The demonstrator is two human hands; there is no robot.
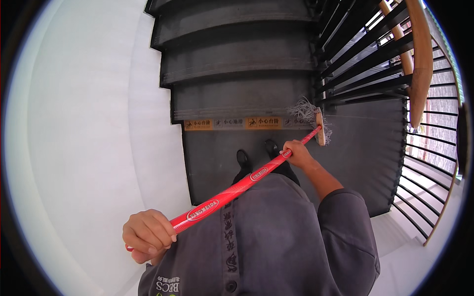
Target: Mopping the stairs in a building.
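Observation:
A string mop with a red handle (237, 187) slants across in front of my body. My left hand (150, 235) is closed around the top end of the handle, at the lower left. Farther down the shaft, my right hand (298, 153) grips it, nearer the mop head. The wooden head block (320, 129) with its grey strings (305, 109) is at the right end of the step edge, close to the foot of the railing. Some strings spread over the step edge and the dark floor.
Dark stair treads (240, 48) lie ahead of my black shoes (243, 158). Warning strips (264, 123) with writing run along the nearest step edge. A white wall (85, 129) borders the left. Black balusters (366, 59) and a wooden handrail (421, 66) stand on the right.

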